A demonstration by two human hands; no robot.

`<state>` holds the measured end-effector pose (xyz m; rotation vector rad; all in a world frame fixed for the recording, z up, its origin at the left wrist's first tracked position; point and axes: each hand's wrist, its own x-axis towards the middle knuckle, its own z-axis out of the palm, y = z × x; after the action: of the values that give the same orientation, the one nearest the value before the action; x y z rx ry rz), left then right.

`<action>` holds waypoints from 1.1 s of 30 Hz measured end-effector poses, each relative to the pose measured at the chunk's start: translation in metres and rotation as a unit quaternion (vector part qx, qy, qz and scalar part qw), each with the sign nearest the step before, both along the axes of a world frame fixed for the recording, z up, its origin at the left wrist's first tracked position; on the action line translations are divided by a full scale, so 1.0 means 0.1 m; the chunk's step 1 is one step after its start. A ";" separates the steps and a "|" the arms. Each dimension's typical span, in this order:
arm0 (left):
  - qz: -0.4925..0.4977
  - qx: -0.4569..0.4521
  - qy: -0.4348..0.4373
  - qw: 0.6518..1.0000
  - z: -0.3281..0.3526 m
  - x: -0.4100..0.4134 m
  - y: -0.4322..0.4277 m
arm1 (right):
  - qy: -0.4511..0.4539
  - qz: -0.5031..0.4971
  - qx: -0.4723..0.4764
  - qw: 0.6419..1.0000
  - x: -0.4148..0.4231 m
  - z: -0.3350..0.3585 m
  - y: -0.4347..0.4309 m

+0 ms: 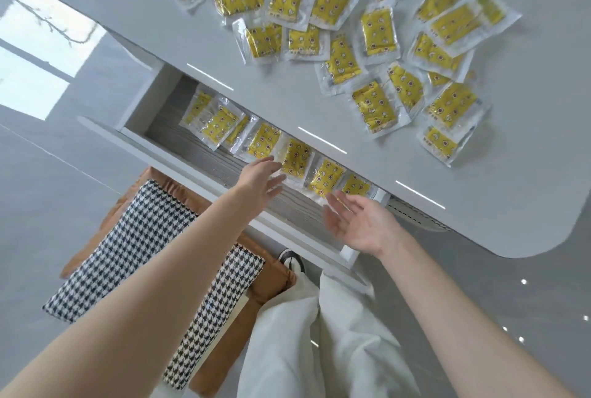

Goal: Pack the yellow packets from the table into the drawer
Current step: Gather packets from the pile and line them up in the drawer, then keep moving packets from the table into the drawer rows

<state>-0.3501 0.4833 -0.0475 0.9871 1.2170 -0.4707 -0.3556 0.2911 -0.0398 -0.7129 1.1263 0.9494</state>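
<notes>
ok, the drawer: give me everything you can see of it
The drawer is pulled open from under the white table. White front and side walls, grey wood-grain floor. A row of about seven yellow packets in clear wrap lies along its back, partly overlapping, under the table edge. The left hand and right hand hover over it, open and empty.
</notes>
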 end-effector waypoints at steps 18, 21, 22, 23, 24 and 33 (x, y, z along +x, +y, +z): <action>-0.159 0.045 -0.127 0.978 2.61 -0.09 -1.08 | -0.177 -0.004 -0.137 0.975 0.24 2.56 -1.52; -0.188 0.066 -0.127 0.972 2.84 -0.01 -1.45 | -0.185 -0.007 -0.147 0.972 0.30 2.78 -1.89; -0.195 0.072 -0.128 0.970 2.90 0.03 -1.58 | -0.190 -0.007 -0.146 0.971 0.34 2.82 -2.00; -0.199 0.078 -0.131 0.968 2.96 0.09 -1.71 | -0.197 -0.006 -0.145 0.970 0.38 2.87 -2.11; -0.201 0.082 -0.136 0.967 3.02 0.14 -1.87 | -0.203 -0.003 -0.145 0.968 0.42 2.93 -2.24; -0.112 0.086 -0.172 0.975 3.46 0.47 -3.39 | -0.304 0.149 -0.181 0.923 0.64 3.38 -3.45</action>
<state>-0.3027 0.1445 0.2987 1.3039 0.8477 -0.3545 -0.2911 -0.0535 0.2979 -1.4034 0.6444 0.6907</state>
